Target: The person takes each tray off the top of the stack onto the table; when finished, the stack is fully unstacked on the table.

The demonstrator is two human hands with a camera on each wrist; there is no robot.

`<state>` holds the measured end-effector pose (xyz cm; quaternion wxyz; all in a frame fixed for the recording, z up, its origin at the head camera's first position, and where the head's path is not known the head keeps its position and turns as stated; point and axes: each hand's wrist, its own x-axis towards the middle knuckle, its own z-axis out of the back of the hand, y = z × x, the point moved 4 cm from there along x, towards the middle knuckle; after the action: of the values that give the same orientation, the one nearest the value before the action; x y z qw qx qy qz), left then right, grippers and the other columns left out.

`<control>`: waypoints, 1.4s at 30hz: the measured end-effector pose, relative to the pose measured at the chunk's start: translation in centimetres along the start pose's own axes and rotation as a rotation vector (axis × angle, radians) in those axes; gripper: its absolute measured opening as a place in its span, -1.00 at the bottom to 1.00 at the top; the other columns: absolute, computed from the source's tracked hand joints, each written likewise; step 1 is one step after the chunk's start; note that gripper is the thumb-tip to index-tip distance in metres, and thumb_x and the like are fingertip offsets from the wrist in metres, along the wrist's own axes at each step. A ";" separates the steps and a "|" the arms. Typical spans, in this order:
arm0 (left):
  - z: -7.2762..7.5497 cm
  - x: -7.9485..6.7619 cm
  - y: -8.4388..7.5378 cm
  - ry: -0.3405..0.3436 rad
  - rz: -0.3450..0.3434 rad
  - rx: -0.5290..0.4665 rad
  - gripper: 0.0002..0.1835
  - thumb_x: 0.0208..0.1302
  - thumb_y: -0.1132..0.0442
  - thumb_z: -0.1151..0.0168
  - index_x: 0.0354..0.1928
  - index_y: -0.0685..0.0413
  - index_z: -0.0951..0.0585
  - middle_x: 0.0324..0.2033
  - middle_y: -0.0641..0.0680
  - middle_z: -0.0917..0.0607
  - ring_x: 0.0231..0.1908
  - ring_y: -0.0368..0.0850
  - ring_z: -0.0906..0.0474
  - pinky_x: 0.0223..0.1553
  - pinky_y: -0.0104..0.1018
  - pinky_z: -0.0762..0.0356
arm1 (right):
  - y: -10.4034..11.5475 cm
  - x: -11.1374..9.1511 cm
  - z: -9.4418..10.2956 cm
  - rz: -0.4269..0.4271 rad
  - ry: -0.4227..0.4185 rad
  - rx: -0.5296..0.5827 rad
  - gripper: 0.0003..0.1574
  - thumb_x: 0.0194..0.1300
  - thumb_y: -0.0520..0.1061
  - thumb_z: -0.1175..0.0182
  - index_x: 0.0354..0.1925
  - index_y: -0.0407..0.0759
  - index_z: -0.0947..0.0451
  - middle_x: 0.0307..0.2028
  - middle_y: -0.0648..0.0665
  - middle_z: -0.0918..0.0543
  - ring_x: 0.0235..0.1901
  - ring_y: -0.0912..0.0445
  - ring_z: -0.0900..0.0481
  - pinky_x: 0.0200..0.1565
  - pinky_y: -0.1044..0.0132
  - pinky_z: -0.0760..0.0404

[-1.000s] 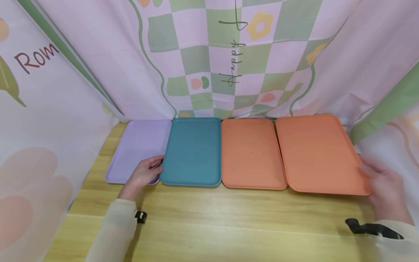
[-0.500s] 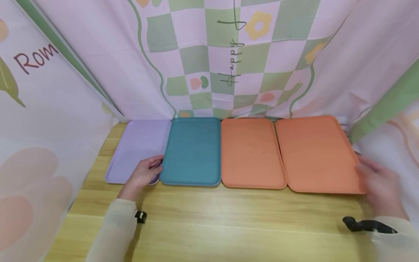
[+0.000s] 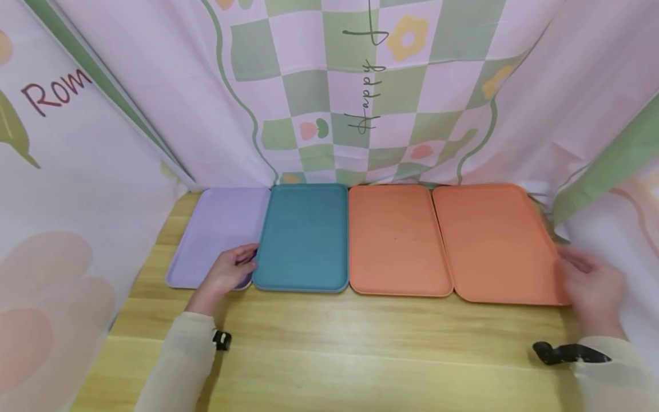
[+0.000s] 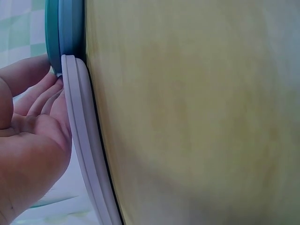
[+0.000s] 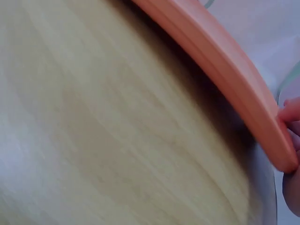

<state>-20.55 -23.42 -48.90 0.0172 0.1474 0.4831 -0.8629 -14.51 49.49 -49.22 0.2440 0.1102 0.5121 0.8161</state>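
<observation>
A row of trays lies along the back of the wooden table: a lilac tray, a teal tray, an orange tray and a second orange tray at the right. My left hand is over the lilac tray, its thumb and fingertips at the teal tray's left edge. In the left wrist view, a blue layer shows under the teal rim. My right hand, blurred, pinches the right orange tray's outer edge near its front corner. The right wrist view shows this tray's rim tilted above the tabletop.
The wooden tabletop extends in front of the trays. A patterned curtain hangs right behind them, with more cloth on the left side and a green-banded cloth at the right.
My right hand has moved a little left, and the right orange tray's outer side has come down and inward. My left hand has stayed at the teal tray's edge.
</observation>
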 end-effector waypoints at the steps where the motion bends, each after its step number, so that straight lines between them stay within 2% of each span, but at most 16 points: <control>1: 0.0 0.0 0.0 -0.001 -0.001 -0.001 -0.45 0.63 0.36 -0.13 0.58 0.27 -0.40 0.53 0.38 -0.45 0.57 0.29 -0.35 0.57 0.14 -0.40 | -0.2 0.2 0.0 0.022 0.003 -0.053 -0.57 0.51 -0.17 -0.22 -0.01 0.44 -0.78 -0.43 0.76 -0.57 -0.39 0.83 -0.48 -0.35 0.81 -0.47; 4: 0.0 0.0 0.1 -0.001 -0.004 -0.007 -0.45 0.63 0.37 -0.13 0.58 0.28 -0.40 0.52 0.38 -0.45 0.57 0.30 -0.36 0.57 0.14 -0.41 | -0.4 0.4 -0.1 0.093 -0.004 -0.156 -0.54 0.49 -0.17 -0.16 0.05 0.39 -0.78 -0.42 0.83 -0.50 -0.37 0.85 -0.41 -0.37 0.81 -0.42; 8: 0.1 0.1 0.2 0.000 -0.008 -0.008 -0.45 0.63 0.37 -0.13 0.58 0.27 -0.40 0.53 0.38 -0.45 0.57 0.30 -0.36 0.57 0.15 -0.40 | -0.7 0.6 -0.7 0.100 -0.042 -0.145 -0.52 0.45 -0.22 -0.11 0.06 0.26 -0.79 -0.43 0.82 -0.50 -0.37 0.82 -0.43 -0.37 0.80 -0.42; 14: 0.1 0.2 0.1 0.006 -0.006 -0.013 -0.44 0.62 0.35 -0.14 0.58 0.24 -0.40 0.53 0.36 -0.45 0.57 0.28 -0.35 0.57 0.14 -0.40 | -0.9 0.2 -1.4 -0.069 -0.161 0.009 -0.49 0.41 -0.28 -0.09 0.07 0.12 -0.84 -0.50 0.65 -0.62 -0.40 0.66 -0.54 -0.37 0.77 -0.46; 17: 0.1 0.2 0.1 0.008 -0.013 -0.010 -0.44 0.63 0.34 -0.15 0.59 0.24 -0.40 0.53 0.36 -0.45 0.57 0.28 -0.35 0.57 0.13 -0.41 | -0.9 0.1 -1.6 -0.112 -0.191 0.023 -0.49 0.40 -0.27 -0.09 0.05 0.14 -0.85 -0.53 0.63 -0.62 -0.41 0.64 -0.54 -0.36 0.76 -0.44; 20: 0.1 0.2 0.1 0.008 -0.017 -0.008 -0.43 0.62 0.34 -0.15 0.58 0.25 -0.40 0.53 0.38 -0.44 0.57 0.30 -0.35 0.56 0.16 -0.41 | -1.2 0.4 -1.6 -0.107 -0.169 -0.009 -0.52 0.42 -0.23 -0.11 0.08 0.15 -0.84 -0.53 0.66 -0.60 -0.38 0.66 -0.51 -0.33 0.76 -0.41; 24: 0.1 0.2 0.3 0.011 -0.024 0.000 -0.43 0.62 0.33 -0.15 0.58 0.28 -0.39 0.53 0.40 -0.44 0.57 0.33 -0.34 0.56 0.17 -0.41 | -1.6 0.8 -1.0 -0.031 -0.082 -0.096 -0.56 0.49 -0.14 -0.12 0.19 0.04 -0.79 -0.46 0.72 -0.55 -0.31 0.63 -0.46 -0.34 0.73 -0.42; 28: 0.1 0.2 0.4 0.012 -0.018 -0.003 -0.43 0.62 0.34 -0.15 0.58 0.28 -0.39 0.53 0.40 -0.44 0.57 0.32 -0.35 0.55 0.16 -0.42 | -0.9 0.6 -0.6 0.017 -0.017 -0.167 -0.54 0.55 -0.06 -0.10 0.27 0.05 -0.75 -0.43 0.78 -0.50 -0.28 0.62 -0.42 -0.36 0.69 -0.42; 34: 0.0 0.2 0.2 0.007 -0.015 -0.018 -0.43 0.61 0.36 -0.16 0.58 0.29 -0.40 0.53 0.39 -0.45 0.56 0.31 -0.36 0.55 0.15 -0.43 | 0.3 -0.1 -0.5 -0.065 -0.045 -0.154 -0.51 0.57 0.02 -0.11 0.33 0.25 -0.71 -0.45 0.82 -0.48 -0.21 0.69 -0.35 -0.26 0.77 -0.29; 38: 0.0 0.1 0.0 0.004 -0.026 -0.023 -0.44 0.60 0.36 -0.16 0.56 0.32 -0.41 0.51 0.41 -0.45 0.56 0.33 -0.36 0.54 0.16 -0.43 | 0.5 -0.4 -0.5 -0.080 -0.072 -0.164 -0.50 0.58 0.08 -0.10 0.37 0.24 -0.68 -0.39 0.81 -0.48 -0.11 0.69 -0.36 -0.11 0.78 -0.25; 42: 0.0 0.1 0.0 0.005 -0.025 -0.030 -0.44 0.60 0.37 -0.17 0.56 0.32 -0.41 0.52 0.41 -0.45 0.56 0.33 -0.36 0.54 0.16 -0.43 | 0.6 -0.6 -0.7 -0.068 -0.084 -0.130 -0.51 0.58 0.07 -0.13 0.36 0.20 -0.69 -0.34 0.77 -0.53 -0.05 0.68 -0.39 -0.08 0.81 -0.26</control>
<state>-20.61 -23.44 -48.93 0.0076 0.1434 0.4980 -0.8552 -14.44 48.40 -48.92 0.2993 0.1109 0.4508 0.8336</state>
